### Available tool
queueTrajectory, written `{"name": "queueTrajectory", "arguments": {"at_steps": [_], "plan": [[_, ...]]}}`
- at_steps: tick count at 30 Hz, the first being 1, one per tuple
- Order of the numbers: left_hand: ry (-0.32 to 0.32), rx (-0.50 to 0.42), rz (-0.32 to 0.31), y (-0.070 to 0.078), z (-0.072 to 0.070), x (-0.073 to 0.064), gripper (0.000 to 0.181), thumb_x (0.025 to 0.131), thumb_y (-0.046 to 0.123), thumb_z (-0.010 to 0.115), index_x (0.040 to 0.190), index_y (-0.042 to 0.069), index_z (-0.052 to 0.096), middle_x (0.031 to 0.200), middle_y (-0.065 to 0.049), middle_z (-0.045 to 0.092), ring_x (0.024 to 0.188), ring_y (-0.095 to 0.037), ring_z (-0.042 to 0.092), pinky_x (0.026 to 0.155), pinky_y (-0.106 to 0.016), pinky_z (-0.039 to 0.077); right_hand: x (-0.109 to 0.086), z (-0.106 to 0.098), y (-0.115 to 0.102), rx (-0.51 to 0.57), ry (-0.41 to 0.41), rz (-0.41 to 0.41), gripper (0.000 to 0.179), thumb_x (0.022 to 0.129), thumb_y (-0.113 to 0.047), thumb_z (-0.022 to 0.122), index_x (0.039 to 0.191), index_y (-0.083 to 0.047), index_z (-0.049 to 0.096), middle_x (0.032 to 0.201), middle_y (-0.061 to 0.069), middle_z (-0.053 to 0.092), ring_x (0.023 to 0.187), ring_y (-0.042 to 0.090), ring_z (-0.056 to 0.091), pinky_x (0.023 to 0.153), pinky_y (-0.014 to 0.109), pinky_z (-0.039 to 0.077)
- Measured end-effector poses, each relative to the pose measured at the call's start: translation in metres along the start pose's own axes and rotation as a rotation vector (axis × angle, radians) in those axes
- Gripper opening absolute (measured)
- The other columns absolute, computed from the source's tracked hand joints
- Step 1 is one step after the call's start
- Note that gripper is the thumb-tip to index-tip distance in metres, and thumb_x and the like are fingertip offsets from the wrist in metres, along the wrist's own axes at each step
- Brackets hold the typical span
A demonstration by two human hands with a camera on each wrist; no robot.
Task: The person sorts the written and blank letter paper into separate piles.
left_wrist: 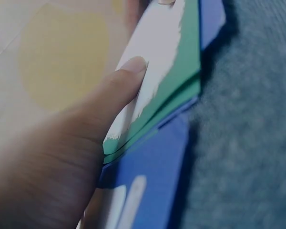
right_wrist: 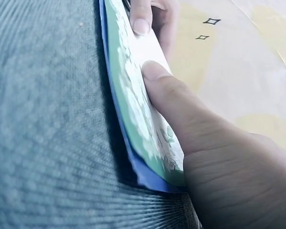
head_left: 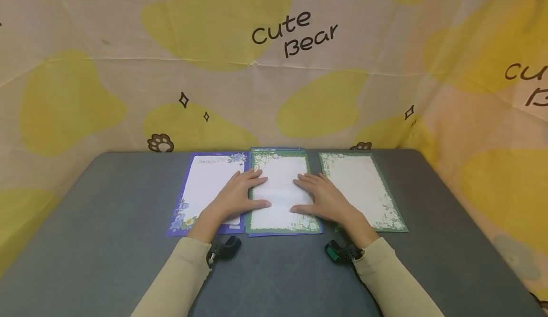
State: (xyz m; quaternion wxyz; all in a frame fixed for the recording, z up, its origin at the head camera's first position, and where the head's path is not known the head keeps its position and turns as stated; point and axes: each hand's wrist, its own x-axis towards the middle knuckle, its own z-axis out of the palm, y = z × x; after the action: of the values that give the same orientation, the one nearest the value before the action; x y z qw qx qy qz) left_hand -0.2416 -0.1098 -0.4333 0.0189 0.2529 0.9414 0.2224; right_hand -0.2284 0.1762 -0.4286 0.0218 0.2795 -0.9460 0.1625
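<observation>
Facing a pale cloth backdrop (head_left: 235,84) printed with yellow patches, paw prints and the words "cute Bear," and holding both arms out over a dark grey bench (head_left: 85,222). Wearing pale sleeves (head_left: 180,274) and black wrist devices (head_left: 224,249). Partly blocking, with the left arm, a purple-bordered sheet (head_left: 207,179) decorated with blue flowers; partly covering, with the right, a green-bordered sheet (head_left: 357,183) across a narrow gap from the middle stack (head_left: 280,191). Resting the left grip (head_left: 235,195) at the left edge of that stack, lying between the two outer sheets and showing a green floral border on top with blue edges peeking out beneath. Extending its fingers inward, spreading the thumb well apart from them. Resting the right grip (head_left: 325,198) at the opposite edge, likewise straightening the fingers and parting the thumb. Touching the white top sheet with both thumbs, seen closer from the wrists.
</observation>
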Motion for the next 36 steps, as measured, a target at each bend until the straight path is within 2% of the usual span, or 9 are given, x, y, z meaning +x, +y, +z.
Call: {"name": "queueTrajectory", "arguments": {"at_steps": [6, 10, 14, 19, 25, 28, 31, 33, 36], "plan": [[0.059, -0.037, -0.009, 0.001, 0.0, 0.0, 0.06, 0.09, 0.053, 0.071, 0.14, 0.02, 0.062, 0.155, -0.004, 0.051, 0.149, -0.032, 0.039, 0.126, -0.054, 0.025, -0.001, 0.002, 0.0, 0.041, 0.161, -0.04, 0.058, 0.088, -0.047, 0.075, 0.134, -0.011, 0.066, 0.133, 0.01, 0.069, 0.122, 0.032, 0.063, 0.111, 0.054, 0.045], [0.108, -0.057, -0.02, 0.001, 0.002, 0.0, 0.052, 0.091, 0.048, 0.072, 0.134, 0.02, 0.067, 0.151, -0.003, 0.056, 0.145, -0.032, 0.045, 0.123, -0.053, 0.032, 0.001, 0.005, -0.003, 0.067, 0.231, -0.039, 0.049, 0.088, -0.039, 0.077, 0.127, -0.009, 0.07, 0.127, 0.012, 0.072, 0.118, 0.033, 0.065, 0.107, 0.054, 0.048], [0.131, -0.068, -0.029, 0.001, 0.003, 0.001, 0.049, 0.091, 0.047, 0.072, 0.132, 0.02, 0.069, 0.148, -0.005, 0.058, 0.145, -0.032, 0.045, 0.123, -0.053, 0.031, 0.003, 0.005, -0.009, 0.134, 0.292, 0.106, 0.054, 0.093, -0.042, 0.071, 0.136, -0.01, 0.064, 0.138, 0.016, 0.063, 0.129, 0.038, 0.058, 0.109, 0.057, 0.045], [0.145, -0.107, -0.041, 0.002, 0.003, 0.002, 0.052, 0.092, 0.048, 0.07, 0.136, 0.02, 0.065, 0.151, -0.006, 0.055, 0.15, -0.031, 0.038, 0.128, -0.052, 0.019, 0.004, 0.003, -0.012, 0.236, 0.382, 0.321, 0.059, 0.098, -0.047, 0.06, 0.145, -0.013, 0.055, 0.131, 0.019, 0.064, 0.119, 0.037, 0.059, 0.1, 0.055, 0.047], [0.142, -0.148, -0.044, 0.003, 0.002, 0.001, 0.054, 0.092, 0.049, 0.07, 0.139, 0.024, 0.063, 0.155, -0.001, 0.052, 0.153, -0.029, 0.035, 0.125, -0.055, 0.026, 0.004, 0.004, -0.012, 0.438, 0.38, 0.345, 0.046, 0.103, -0.039, 0.055, 0.143, -0.016, 0.058, 0.14, 0.014, 0.064, 0.118, 0.033, 0.065, 0.102, 0.053, 0.05], [0.142, -0.151, -0.035, 0.004, 0.002, 0.001, 0.056, 0.091, 0.05, 0.071, 0.141, 0.025, 0.061, 0.155, -0.001, 0.051, 0.153, -0.028, 0.034, 0.125, -0.055, 0.027, 0.004, 0.004, -0.013, 0.522, 0.403, 0.343, 0.039, 0.103, -0.033, 0.057, 0.138, -0.017, 0.063, 0.117, 0.013, 0.073, 0.095, 0.029, 0.067, 0.086, 0.042, 0.052], [0.134, -0.14, -0.032, 0.004, 0.002, 0.001, 0.06, 0.091, 0.05, 0.071, 0.144, 0.025, 0.058, 0.156, -0.003, 0.05, 0.153, -0.029, 0.034, 0.124, -0.055, 0.028, 0.004, 0.005, -0.013, 0.555, 0.422, 0.336, 0.036, 0.102, -0.027, 0.061, 0.136, -0.015, 0.065, 0.099, 0.014, 0.075, 0.083, 0.025, 0.065, 0.074, 0.034, 0.049], [0.134, -0.129, -0.022, 0.004, 0.002, 0.001, 0.066, 0.09, 0.049, 0.073, 0.147, 0.023, 0.054, 0.158, -0.004, 0.048, 0.153, -0.03, 0.034, 0.124, -0.056, 0.027, 0.004, 0.005, -0.014, 0.577, 0.431, 0.33, 0.036, 0.101, -0.023, 0.063, 0.135, -0.014, 0.065, 0.101, 0.015, 0.077, 0.086, 0.027, 0.069, 0.073, 0.035, 0.05], [0.141, -0.096, -0.01, 0.003, 0.003, 0.002, 0.076, 0.088, 0.051, 0.074, 0.152, 0.02, 0.047, 0.16, -0.009, 0.043, 0.153, -0.033, 0.033, 0.126, -0.056, 0.024, 0.004, 0.004, -0.014, 0.625, 0.461, 0.328, 0.035, 0.099, -0.018, 0.064, 0.134, -0.013, 0.067, 0.127, 0.013, 0.072, 0.111, 0.03, 0.071, 0.089, 0.04, 0.058]]}}
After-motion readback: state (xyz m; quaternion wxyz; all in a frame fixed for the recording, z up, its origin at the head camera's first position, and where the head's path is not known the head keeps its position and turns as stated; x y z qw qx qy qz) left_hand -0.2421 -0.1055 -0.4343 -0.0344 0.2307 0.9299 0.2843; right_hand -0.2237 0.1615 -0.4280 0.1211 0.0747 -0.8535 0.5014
